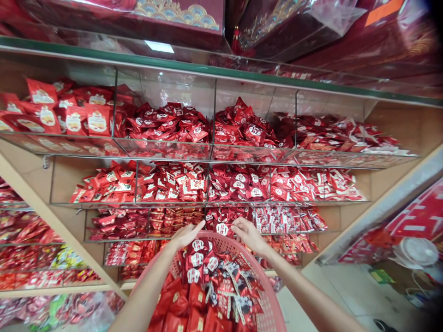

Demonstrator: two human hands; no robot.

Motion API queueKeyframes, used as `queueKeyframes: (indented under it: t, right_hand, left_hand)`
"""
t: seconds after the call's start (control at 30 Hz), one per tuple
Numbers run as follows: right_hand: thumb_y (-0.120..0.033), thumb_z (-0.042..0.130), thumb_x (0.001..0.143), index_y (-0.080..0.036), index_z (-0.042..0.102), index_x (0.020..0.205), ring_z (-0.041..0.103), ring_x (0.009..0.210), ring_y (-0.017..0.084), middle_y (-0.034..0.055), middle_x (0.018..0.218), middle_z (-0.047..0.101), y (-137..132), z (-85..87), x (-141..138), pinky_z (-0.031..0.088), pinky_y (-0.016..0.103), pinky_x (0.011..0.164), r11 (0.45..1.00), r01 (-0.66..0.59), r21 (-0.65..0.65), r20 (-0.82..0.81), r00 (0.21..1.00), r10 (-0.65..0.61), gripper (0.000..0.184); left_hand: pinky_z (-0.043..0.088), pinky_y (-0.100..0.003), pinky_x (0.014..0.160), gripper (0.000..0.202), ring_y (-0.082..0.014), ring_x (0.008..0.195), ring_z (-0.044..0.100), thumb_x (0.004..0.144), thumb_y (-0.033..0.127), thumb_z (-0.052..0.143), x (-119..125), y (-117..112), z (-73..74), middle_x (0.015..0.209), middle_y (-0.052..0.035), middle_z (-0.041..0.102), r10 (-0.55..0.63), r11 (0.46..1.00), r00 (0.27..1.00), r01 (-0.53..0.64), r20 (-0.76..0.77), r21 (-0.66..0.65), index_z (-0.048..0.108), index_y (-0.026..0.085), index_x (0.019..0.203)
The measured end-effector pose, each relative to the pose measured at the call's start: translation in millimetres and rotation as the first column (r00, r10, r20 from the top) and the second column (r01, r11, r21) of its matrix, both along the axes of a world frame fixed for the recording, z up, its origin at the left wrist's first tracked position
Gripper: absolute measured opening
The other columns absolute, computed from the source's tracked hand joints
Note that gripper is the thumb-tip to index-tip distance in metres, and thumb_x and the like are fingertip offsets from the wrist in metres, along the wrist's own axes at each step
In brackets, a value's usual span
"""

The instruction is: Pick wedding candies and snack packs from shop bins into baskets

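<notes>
A pink plastic basket (270,304) sits low in the middle, heaped with red snack packets (207,286). My left hand (187,234) reaches over its far rim, fingers stretched toward the packets in a glass shelf bin (180,221). My right hand (247,233) is beside it with fingers curled down, touching a red packet (222,228) at the edge of the bin. Whether either hand grips a packet is not clear.
Glass-fronted shelves (207,154) in several tiers hold piles of red wrapped sweets. Dark red gift boxes (173,18) lie on the top shelf. More shelves of packets stand at left (31,230). A white fan (415,253) is on the floor at right.
</notes>
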State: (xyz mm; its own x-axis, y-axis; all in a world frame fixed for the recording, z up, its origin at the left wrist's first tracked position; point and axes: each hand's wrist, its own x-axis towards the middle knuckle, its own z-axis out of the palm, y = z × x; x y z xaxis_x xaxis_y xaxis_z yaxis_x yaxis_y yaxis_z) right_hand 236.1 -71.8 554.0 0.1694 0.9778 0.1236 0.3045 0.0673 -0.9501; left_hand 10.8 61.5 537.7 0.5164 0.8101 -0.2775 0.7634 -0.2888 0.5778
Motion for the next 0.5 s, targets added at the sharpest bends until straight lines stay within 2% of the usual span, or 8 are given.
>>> queueKeyframes:
  t: [0.1,0.23,0.5]
  right_hand:
    - [-0.037,0.048,0.084,-0.021,0.047,0.079,0.046,0.052,0.011,-0.0051,0.061,0.048,-0.6,-3.8,3.9,0.038,0.024,0.052,0.999,0.012,0.039,0.138,0.99,-0.017,0.017]
    - [-0.033,0.043,0.087,-0.022,0.047,0.08,0.042,0.055,0.012,-0.0049,0.062,0.047,-3.5,-9.2,7.5,0.034,0.025,0.055,0.996,0.029,0.079,0.396,0.916,-0.058,0.013]
    - [-0.031,0.041,0.086,-0.021,0.048,0.081,0.041,0.058,0.012,-0.0035,0.067,0.049,-7.4,-17.6,3.0,0.033,0.025,0.06,0.997,0.007,0.074,0.425,0.905,-0.038,0.013]
  left_hand:
    - [0.041,-0.044,0.091,0.087,-0.0371,0.111,0.056,0.071,0.084,0.014,-0.5,1.2,-1.8,0.119,-0.0133,0.065,0.003,1.0,1.0,-0.003,-0.005,-0.008,0.067,0.022,0.101]
    - [0.04,-0.042,0.093,0.088,-0.0357,0.115,0.054,0.071,0.084,0.015,-0.8,2.8,-3.8,0.125,-0.0131,0.061,-0.005,1.0,1.0,0.005,0.001,-0.012,0.064,0.022,0.109]
    - [0.042,-0.04,0.089,0.086,-0.035,0.11,0.058,0.072,0.083,0.015,0.2,2.8,-2.3,0.117,-0.0133,0.066,-0.01,1.0,1.0,0.01,-0.01,-0.012,0.067,0.02,0.1]
